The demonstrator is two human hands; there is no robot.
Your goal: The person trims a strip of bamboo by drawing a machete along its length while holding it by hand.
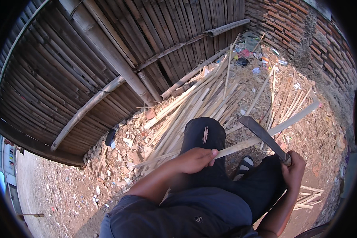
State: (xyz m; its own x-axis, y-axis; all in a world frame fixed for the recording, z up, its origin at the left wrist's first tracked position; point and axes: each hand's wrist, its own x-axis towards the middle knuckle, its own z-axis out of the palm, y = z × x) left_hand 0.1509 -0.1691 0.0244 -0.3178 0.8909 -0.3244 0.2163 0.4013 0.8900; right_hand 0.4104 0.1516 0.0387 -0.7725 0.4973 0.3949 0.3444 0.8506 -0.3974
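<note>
My left hand (197, 160) is closed round a long pale bamboo strip (279, 127), which slants up to the right across my lap. In my right hand (294, 168) is the handle of a sickle (261, 133) with a dark curved blade. The blade crosses over the strip about midway along it, its hooked tip pointing up and left. Whether its edge touches the strip, I cannot tell. Part of the strip also shows behind my left hand, over my knee. My dark trousers (204, 135) have a tear at the left knee.
A heap of split bamboo strips (194, 105) lies ahead on the ground, with more strips (291, 105) to its right. Short pieces (307, 198) lie by my right side. A bamboo wall (146, 35) stands at the left, a brick wall (293, 27) at the far right. Litter (246, 53) gathers in the corner.
</note>
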